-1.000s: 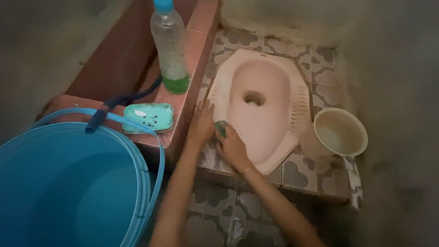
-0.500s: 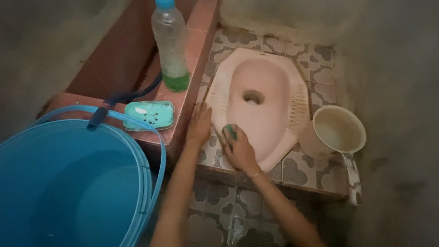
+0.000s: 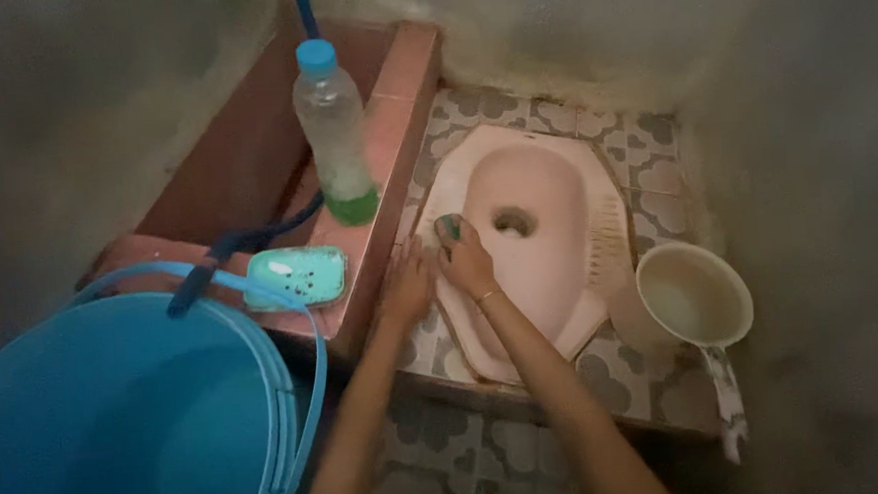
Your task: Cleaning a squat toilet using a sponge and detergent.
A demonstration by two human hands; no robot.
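Observation:
A pale pink squat toilet pan [image 3: 542, 196] is set into a raised patterned tile step. My right hand [image 3: 467, 259] presses a green scrub sponge [image 3: 447, 227] against the pan's left rim, fingers closed around it. My left hand [image 3: 406, 284] lies flat with fingers spread on the tiles just left of the pan, holding nothing.
A large blue bucket [image 3: 117, 414] fills the lower left. On the red-tiled ledge stand a clear bottle [image 3: 334, 132] with green liquid and a teal soap dish [image 3: 295, 278], with a blue hose [image 3: 258, 236] beside them. A cream dipper [image 3: 692, 299] sits right of the pan.
My right hand has slid the sponge up along the pan's left rim, away from me. My left hand stays flat on the tiles. The view has shifted slightly.

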